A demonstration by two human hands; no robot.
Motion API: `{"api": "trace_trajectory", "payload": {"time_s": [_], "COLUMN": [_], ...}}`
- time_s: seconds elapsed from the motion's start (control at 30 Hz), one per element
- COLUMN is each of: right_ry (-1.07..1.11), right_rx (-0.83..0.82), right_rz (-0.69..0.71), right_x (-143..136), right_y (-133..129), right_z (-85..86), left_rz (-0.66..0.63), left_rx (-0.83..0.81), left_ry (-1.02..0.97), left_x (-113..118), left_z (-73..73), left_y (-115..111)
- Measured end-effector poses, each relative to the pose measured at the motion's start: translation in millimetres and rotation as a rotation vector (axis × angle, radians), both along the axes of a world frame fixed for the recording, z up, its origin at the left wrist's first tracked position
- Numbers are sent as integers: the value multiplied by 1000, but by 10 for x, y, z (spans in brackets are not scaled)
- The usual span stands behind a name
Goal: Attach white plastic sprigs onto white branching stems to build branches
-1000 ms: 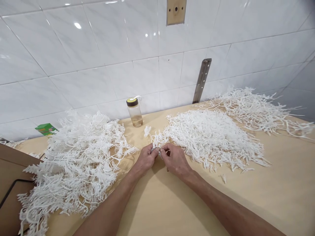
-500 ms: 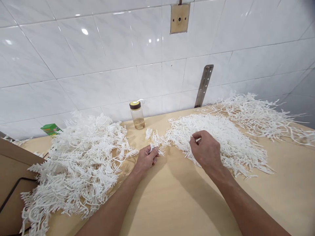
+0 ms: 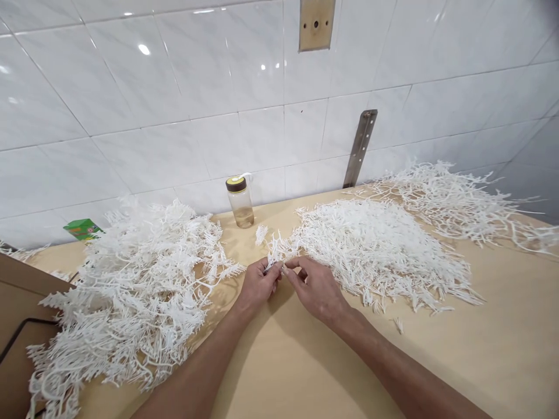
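Pinching a small white plastic sprig (image 3: 276,256) between them, the left hand (image 3: 258,285) and the right hand (image 3: 318,289) are meeting near the middle of the bench (image 3: 305,361). The left hand's fingers (image 3: 269,272) are closing together on the lower end of the sprig, while the right hand's fingers (image 3: 292,272) are clamping on it from the other side, fingertips almost touching those of the left. The sprig is sticking up and away from the hands, its branching tips lying against the near edge of the middle heap (image 3: 375,244) of short white pieces. Both forearms are stretching in from the lower edge of the view and resting low over the pale wood.

A taller, tangled heap of branched white sprigs (image 3: 131,291) is lying to the left of the hands, and a looser, stringier heap (image 3: 454,198) is spreading at the far right against the tiled wall (image 3: 174,116). A clear bottle (image 3: 239,201) with a dark lid is standing upright at the wall, behind the hands and between the left and middle heaps. A small green box (image 3: 82,228) is sitting at the far left by the wall, and a metal bracket (image 3: 360,148) is leaning on the tiles behind the middle heap.
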State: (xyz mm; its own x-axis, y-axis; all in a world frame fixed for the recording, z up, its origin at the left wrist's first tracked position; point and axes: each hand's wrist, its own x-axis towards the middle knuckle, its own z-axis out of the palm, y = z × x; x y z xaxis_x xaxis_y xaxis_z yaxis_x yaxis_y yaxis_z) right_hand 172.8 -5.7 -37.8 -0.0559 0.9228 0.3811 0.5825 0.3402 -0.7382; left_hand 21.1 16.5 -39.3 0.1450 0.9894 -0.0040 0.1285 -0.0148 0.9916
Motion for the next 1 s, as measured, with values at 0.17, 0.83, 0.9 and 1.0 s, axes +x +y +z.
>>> {"api": "trace_trajectory", "payload": {"time_s": [0.17, 0.83, 0.9, 1.0], "right_ry": [104, -318, -324, -236], "right_rx": [-122, -21, -63, -164], "right_rz": [16, -102, -119, -137], "right_x": [-15, -96, -121, -134], "right_y": [-3, 5, 18, 38], "right_z": [7, -109, -128, -117], "left_rz": [-10, 117, 124, 116], "left_rx": [31, 245, 284, 330], "left_ry": [19, 404, 477, 542], "left_x": [16, 77, 96, 108], "left_z": [-13, -86, -104, -120], "left_y": [5, -14, -36, -50]}}
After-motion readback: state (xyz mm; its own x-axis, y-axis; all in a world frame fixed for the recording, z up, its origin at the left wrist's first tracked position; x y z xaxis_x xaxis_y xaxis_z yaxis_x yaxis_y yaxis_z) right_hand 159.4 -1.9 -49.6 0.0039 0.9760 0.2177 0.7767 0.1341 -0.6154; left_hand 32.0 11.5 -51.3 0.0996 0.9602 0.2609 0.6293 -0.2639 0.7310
